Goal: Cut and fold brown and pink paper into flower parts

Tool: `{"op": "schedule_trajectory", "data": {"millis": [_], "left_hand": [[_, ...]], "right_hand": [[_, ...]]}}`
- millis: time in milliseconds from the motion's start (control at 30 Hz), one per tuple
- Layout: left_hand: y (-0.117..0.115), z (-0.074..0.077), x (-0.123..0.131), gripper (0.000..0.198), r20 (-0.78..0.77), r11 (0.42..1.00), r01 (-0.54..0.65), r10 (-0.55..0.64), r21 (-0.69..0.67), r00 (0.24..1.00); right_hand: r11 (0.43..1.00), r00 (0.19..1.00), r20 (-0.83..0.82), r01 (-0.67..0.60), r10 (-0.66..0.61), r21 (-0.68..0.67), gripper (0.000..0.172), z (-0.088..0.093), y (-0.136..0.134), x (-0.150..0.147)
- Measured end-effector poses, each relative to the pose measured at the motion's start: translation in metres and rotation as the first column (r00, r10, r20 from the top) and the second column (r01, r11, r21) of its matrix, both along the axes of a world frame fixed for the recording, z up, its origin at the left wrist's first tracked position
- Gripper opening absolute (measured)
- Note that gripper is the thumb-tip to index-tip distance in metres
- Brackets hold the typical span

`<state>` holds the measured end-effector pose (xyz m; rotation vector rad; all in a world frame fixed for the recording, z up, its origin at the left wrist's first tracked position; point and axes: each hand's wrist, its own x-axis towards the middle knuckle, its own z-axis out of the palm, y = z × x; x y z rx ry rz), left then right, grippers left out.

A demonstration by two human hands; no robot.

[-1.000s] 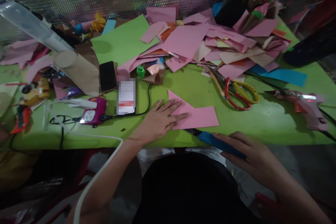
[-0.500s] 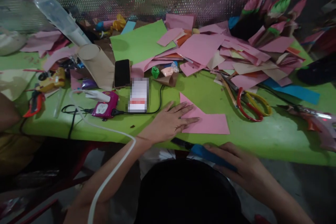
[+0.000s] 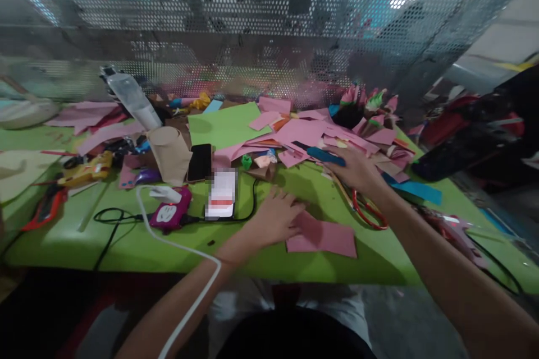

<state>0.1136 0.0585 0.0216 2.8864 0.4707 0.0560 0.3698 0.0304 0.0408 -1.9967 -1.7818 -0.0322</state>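
My left hand (image 3: pixel 274 217) lies flat, fingers spread, on the left end of a folded pink paper (image 3: pixel 326 238) on the green table (image 3: pixel 126 241). My right hand (image 3: pixel 356 168) is stretched out over the table toward the heap of pink paper sheets (image 3: pixel 303 132), closed round a blue-handled cutter (image 3: pixel 325 156) whose dark tip points left. Red and yellow scissors (image 3: pixel 365 207) lie just below that hand.
A black phone (image 3: pixel 199 162), a blurred card (image 3: pixel 222 193), a pink charger with a black cable (image 3: pixel 167 215), a brown paper roll (image 3: pixel 169 152), a clear bottle (image 3: pixel 130 98), a glue gun (image 3: pixel 457 228) at right. A perforated metal screen (image 3: pixel 252 39) backs the table.
My right hand has risen from the table's near edge and reached forward over the scissors with the blue cutter. The view has tilted up. My left hand stays on the pink paper.
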Motion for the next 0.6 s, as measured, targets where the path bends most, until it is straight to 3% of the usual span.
{"op": "schedule_trajectory", "data": {"millis": [100, 200, 300, 367, 400, 500, 600], "left_hand": [[0.003, 0.006, 0.004, 0.059, -0.047, 0.996, -0.082, 0.081, -0.026, 0.996], [0.006, 0.008, 0.006, 0.028, -0.063, 0.983, -0.152, 0.146, -0.103, 0.987], [0.011, 0.005, 0.006, 0.009, 0.004, 0.931, -0.24, 0.251, -0.276, 0.968], [0.014, 0.003, 0.006, 0.006, 0.049, 0.886, -0.287, 0.326, -0.364, 0.944], [0.016, 0.001, 0.006, 0.007, 0.074, 0.868, -0.296, 0.352, -0.4, 0.933], [0.018, -0.002, 0.006, 0.021, 0.179, 0.795, -0.256, 0.411, -0.55, 0.894], [0.019, -0.002, 0.005, 0.029, 0.24, 0.672, -0.19, 0.492, -0.716, 0.837]], "right_hand": [[0.993, 0.991, 0.065, 0.115, -0.113, -0.027, 0.046, 0.003, 0.047, 0.003], [0.991, 0.988, 0.086, 0.132, -0.13, -0.023, 0.05, 0.011, 0.061, 0.004], [0.997, 0.999, -0.005, -0.042, 0.041, -0.07, 0.043, 0.019, 0.039, -0.001], [0.952, 0.955, -0.199, -0.256, 0.221, -0.17, 0.038, 0.021, 0.014, -0.007], [0.926, 0.924, -0.291, -0.314, 0.247, -0.211, 0.039, 0.021, 0.001, -0.01], [0.943, 0.879, -0.441, -0.284, 0.182, -0.176, 0.031, 0.02, -0.025, -0.012], [0.994, 0.859, -0.504, -0.111, 0.088, -0.015, 0.026, 0.018, -0.022, 0.005]]}}
